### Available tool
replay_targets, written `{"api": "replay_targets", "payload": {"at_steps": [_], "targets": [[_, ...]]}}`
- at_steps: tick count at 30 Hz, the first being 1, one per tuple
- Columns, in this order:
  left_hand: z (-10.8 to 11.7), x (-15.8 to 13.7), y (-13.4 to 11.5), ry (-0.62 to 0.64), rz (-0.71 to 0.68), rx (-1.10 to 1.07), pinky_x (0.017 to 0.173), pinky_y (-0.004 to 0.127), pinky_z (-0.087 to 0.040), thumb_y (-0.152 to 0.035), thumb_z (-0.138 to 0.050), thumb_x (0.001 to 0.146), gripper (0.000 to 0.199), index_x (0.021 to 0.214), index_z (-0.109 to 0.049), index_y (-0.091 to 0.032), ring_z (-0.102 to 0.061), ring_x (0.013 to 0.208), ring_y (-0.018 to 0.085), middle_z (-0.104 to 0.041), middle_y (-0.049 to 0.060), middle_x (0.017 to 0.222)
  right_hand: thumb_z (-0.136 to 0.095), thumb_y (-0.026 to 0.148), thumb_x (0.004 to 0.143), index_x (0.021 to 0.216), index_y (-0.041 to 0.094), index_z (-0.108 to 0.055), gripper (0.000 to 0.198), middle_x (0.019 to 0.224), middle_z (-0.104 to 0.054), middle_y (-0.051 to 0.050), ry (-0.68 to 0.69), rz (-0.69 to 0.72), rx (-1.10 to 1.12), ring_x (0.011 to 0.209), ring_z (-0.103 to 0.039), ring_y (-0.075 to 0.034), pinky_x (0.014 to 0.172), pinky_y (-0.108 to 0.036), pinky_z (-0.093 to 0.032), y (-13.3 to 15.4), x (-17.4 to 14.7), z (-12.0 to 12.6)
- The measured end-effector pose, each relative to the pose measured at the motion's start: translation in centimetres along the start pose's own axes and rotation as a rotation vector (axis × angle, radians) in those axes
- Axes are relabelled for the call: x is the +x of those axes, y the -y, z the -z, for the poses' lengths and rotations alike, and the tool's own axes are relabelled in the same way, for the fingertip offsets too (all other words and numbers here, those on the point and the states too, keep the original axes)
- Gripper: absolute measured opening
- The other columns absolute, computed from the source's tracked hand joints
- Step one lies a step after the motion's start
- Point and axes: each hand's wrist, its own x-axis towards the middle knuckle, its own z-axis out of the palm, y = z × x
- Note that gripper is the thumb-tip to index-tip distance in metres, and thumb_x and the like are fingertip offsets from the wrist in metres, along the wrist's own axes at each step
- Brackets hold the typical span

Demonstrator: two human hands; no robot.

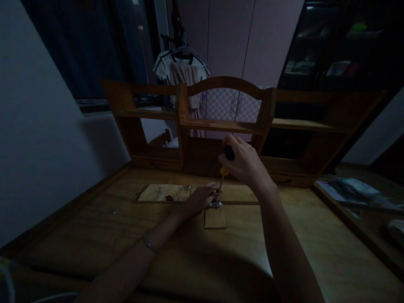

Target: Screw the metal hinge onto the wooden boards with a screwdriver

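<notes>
My right hand is wrapped around the black and yellow handle of a screwdriver. Its thin shaft slants down to a small metal hinge, where two round screw heads show. Beside the screwdriver's tip, my left hand has its fingers closed at the hinge's far side; the fingertips partly hide the metal. The hinge lies where a long, narrow wooden board meets a small square wooden block. Worn, dark patches mark the board's left end.
These pieces lie on a wooden tabletop. A wooden shelf unit rises along the back. A tiny object lies at the left, too small to name. Papers and plastic-wrapped things lie beyond the right edge.
</notes>
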Motion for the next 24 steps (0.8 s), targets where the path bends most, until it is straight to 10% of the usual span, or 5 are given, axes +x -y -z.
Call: {"api": "replay_targets", "payload": {"at_steps": [9, 14, 19, 24], "targets": [[2.5, 0.9, 0.4, -0.200, -0.002, 0.006, 0.088, 0.028, -0.047, -0.028, -0.057, 0.093, 0.015, 0.094, -0.069, -0.019, -0.062, 0.095, 0.017, -0.067, 0.005, 0.099, -0.054, 0.026, 0.086, 0.108, 0.021, -0.054, 0.022, 0.104, -0.062, -0.007, -0.160, -0.002, 0.031, 0.087, -0.062, -0.023, 0.079, -0.034, -0.044, -1.3, -0.4, 2.8], [13.4, -1.0, 4.2, -0.142, 0.122, 0.128, 0.091, 0.030, -0.046, -0.029, -0.058, 0.086, 0.017, 0.089, -0.071, -0.019, -0.064, 0.095, 0.019, -0.070, 0.005, 0.097, -0.054, 0.027, 0.086, 0.107, 0.021, -0.055, 0.021, 0.105, -0.062, -0.008, -0.179, -0.014, 0.054, 0.085, -0.062, -0.023, 0.076, -0.034, -0.045, -2.4, -0.6, 3.5], [26.3, -8.2, 9.7, 0.074, 0.528, 0.250, 0.080, 0.025, -0.048, -0.035, -0.069, 0.067, 0.023, 0.082, -0.071, -0.019, -0.065, 0.084, 0.019, -0.073, 0.001, 0.085, -0.053, 0.029, 0.086, 0.106, 0.021, -0.054, 0.021, 0.106, -0.063, -0.009, -0.193, -0.013, 0.068, 0.087, -0.062, -0.024, 0.077, -0.036, -0.045, -2.8, -0.8, 4.0], [30.0, -15.5, 10.7, 0.147, 0.752, 0.254, 0.071, 0.021, -0.046, -0.033, -0.063, 0.060, 0.022, 0.076, -0.067, -0.020, -0.064, 0.072, 0.014, -0.070, -0.007, 0.069, -0.053, 0.029, 0.086, 0.107, 0.021, -0.055, 0.022, 0.106, -0.064, -0.010, -0.183, 0.002, 0.067, 0.091, -0.063, -0.026, 0.079, -0.037, -0.045, -2.4, -0.9, 4.3]]}}
